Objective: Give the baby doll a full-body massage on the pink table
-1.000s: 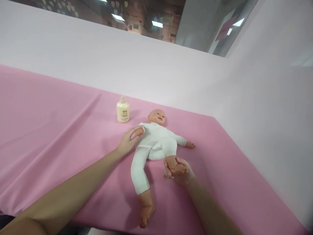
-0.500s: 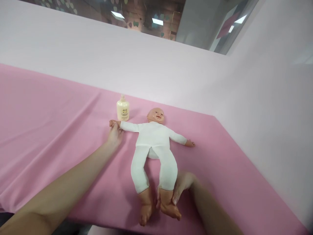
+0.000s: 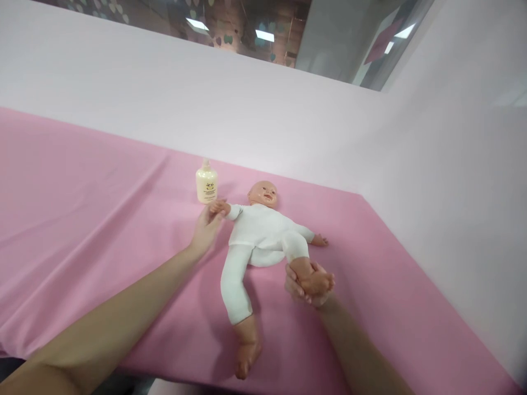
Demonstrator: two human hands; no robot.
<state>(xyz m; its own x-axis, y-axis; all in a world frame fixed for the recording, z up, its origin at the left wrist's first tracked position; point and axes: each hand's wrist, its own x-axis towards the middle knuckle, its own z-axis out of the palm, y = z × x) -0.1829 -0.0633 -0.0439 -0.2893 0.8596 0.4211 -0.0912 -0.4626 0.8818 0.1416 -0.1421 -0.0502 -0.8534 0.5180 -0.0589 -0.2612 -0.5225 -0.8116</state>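
Observation:
A baby doll (image 3: pixel 263 227) with a white cloth body lies on its back on the pink sheet, head away from me. My left hand (image 3: pixel 207 225) is closed around the doll's hand on the left side, and that arm is bent in toward its shoulder. Lower right, my right hand (image 3: pixel 302 285) wraps the doll's ankle from below and behind. The leg it holds is raised and folded up toward the belly. The doll's other leg (image 3: pixel 237 285) lies stretched toward me. Its other arm (image 3: pixel 310 236) rests out to the right on the sheet.
A pale yellow pump bottle (image 3: pixel 206 185) stands just beyond my left hand, beside the doll's head. The pink sheet (image 3: pixel 102 219) has folds at left. A white wall (image 3: pixel 206 104) with a window (image 3: pixel 247 27) runs behind, and another wall rises at right.
My right hand has lifted the doll's foot up and away from me, bending the leg. My left hand has moved right, pushing the doll's hand in toward its body.

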